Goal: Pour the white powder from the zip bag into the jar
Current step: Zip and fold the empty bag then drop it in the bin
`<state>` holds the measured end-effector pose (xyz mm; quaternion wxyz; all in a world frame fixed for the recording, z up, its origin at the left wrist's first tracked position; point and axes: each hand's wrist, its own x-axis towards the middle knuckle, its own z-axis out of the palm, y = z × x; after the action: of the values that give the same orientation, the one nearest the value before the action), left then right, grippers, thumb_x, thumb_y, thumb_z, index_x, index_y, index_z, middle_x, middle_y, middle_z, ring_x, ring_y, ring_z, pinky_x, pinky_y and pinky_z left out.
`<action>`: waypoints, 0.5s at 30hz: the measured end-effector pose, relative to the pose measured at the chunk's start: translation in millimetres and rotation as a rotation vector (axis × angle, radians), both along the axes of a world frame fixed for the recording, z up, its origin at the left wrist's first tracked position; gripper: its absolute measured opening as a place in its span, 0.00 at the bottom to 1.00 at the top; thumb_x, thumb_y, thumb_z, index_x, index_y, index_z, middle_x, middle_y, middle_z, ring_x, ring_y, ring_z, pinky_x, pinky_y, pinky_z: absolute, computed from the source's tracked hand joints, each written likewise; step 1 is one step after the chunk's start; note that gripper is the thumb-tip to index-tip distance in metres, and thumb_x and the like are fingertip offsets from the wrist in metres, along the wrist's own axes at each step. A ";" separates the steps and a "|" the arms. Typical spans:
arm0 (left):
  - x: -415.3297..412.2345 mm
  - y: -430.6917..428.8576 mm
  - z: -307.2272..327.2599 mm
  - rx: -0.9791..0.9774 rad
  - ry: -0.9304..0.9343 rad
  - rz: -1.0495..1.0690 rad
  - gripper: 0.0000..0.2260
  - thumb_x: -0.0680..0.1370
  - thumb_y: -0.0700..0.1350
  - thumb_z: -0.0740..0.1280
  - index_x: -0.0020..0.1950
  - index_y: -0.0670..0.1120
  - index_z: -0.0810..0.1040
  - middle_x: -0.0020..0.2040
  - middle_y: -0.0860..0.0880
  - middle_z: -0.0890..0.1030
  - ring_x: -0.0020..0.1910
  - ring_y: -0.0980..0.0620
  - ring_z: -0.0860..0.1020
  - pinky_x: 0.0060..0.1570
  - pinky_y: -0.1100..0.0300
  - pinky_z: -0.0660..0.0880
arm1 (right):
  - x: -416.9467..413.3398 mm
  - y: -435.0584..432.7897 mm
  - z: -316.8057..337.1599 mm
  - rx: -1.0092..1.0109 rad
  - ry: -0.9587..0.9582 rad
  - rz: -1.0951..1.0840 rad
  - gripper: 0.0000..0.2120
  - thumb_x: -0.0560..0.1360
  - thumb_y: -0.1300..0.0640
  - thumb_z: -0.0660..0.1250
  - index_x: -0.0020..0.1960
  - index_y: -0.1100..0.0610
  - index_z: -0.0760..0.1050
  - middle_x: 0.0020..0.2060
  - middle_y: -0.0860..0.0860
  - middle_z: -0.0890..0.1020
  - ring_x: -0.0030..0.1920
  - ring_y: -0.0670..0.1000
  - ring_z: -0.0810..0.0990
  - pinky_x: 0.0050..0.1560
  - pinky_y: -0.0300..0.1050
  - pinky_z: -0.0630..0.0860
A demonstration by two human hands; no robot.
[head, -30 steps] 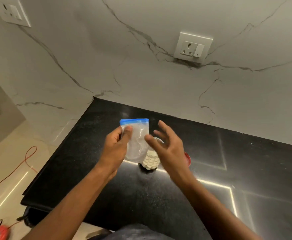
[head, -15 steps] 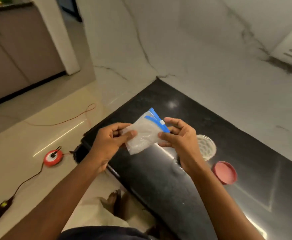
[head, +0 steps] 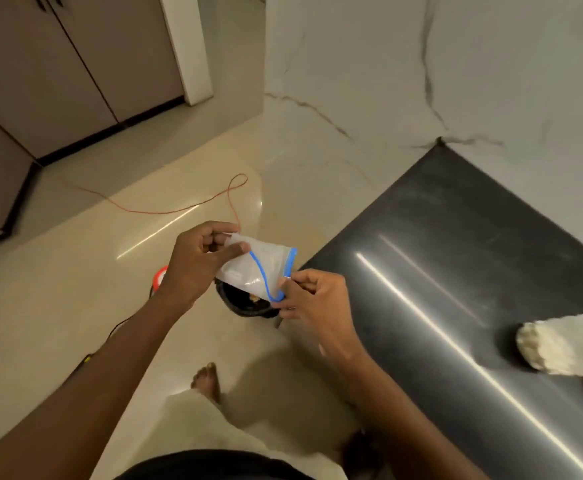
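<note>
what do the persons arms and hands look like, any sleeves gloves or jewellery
Both forearms are bare up to the frame edge, with no sleeves in view. The left hand and right hand wear no gloves, and no rings, watch or bracelets show. Fingernails look short and plain.

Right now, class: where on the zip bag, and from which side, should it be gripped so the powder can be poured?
Probably the sealed bottom edge of the zip bag, taken from the left as the left hand does. The blue zip mouth gapes towards the right hand, which pinches its lip. Gripping the closed end leaves the mouth free to tip over the jar.
</note>
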<state>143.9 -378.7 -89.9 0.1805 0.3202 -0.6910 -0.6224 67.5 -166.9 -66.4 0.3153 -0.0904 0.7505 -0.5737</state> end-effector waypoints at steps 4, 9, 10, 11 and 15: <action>2.9 -63.9 -38.5 -0.055 -0.095 -0.025 0.12 0.72 0.41 0.82 0.52 0.52 0.86 0.40 0.57 0.84 0.38 0.64 0.80 0.42 0.72 0.76 | 28.0 -76.6 -37.1 0.041 -0.113 -0.086 0.13 0.81 0.50 0.71 0.46 0.59 0.84 0.41 0.57 0.88 0.42 0.54 0.90 0.35 0.47 0.83; -8.1 -119.2 -84.1 -0.129 -0.180 -0.060 0.13 0.73 0.42 0.81 0.56 0.45 0.86 0.44 0.55 0.83 0.42 0.58 0.80 0.46 0.68 0.78 | 36.3 -143.6 -85.9 0.125 -0.110 -0.153 0.09 0.77 0.44 0.75 0.45 0.49 0.83 0.39 0.50 0.88 0.41 0.49 0.89 0.38 0.56 0.87; -12.5 -126.1 -97.5 -0.124 -0.196 -0.069 0.13 0.73 0.42 0.81 0.56 0.44 0.86 0.44 0.53 0.83 0.42 0.57 0.80 0.47 0.66 0.78 | 33.8 -151.9 -101.1 0.137 -0.106 -0.179 0.07 0.79 0.51 0.74 0.43 0.50 0.83 0.37 0.49 0.88 0.39 0.49 0.89 0.39 0.57 0.87; -16.9 -130.6 -112.1 -0.112 -0.211 -0.075 0.13 0.73 0.41 0.81 0.56 0.43 0.86 0.44 0.52 0.83 0.42 0.56 0.79 0.47 0.64 0.78 | 30.2 -158.5 -117.5 0.154 -0.117 -0.209 0.08 0.80 0.57 0.72 0.42 0.51 0.83 0.36 0.49 0.88 0.37 0.50 0.89 0.39 0.58 0.87; -34.7 -145.8 -184.8 -0.068 -0.280 -0.075 0.14 0.73 0.41 0.82 0.56 0.43 0.85 0.47 0.48 0.83 0.41 0.57 0.78 0.43 0.72 0.76 | 10.9 -177.5 -189.7 0.195 -0.268 -0.302 0.05 0.80 0.64 0.70 0.47 0.59 0.83 0.41 0.59 0.88 0.35 0.55 0.89 0.36 0.51 0.86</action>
<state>109.2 -524.5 -274.6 0.0697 0.3713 -0.7417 -0.5542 78.5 -344.4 -256.1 0.3298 0.1310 0.7588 -0.5461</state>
